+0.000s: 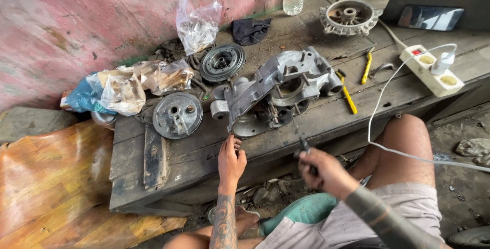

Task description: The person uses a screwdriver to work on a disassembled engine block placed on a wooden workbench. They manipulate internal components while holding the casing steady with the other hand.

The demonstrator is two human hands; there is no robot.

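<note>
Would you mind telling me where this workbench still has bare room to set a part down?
Bare boards lie at the bench's front-left corner, below the round drum plate, and between the yellow-handled tools and the power strip. The middle is crowded around the grey engine casing, where the left hand rests.

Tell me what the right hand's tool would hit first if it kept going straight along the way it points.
Most likely the grey engine casing on the wooden bench. The right hand holds a thin tool aimed up at the casing's lower opening; the tip looks close, but depth is unclear.
</note>
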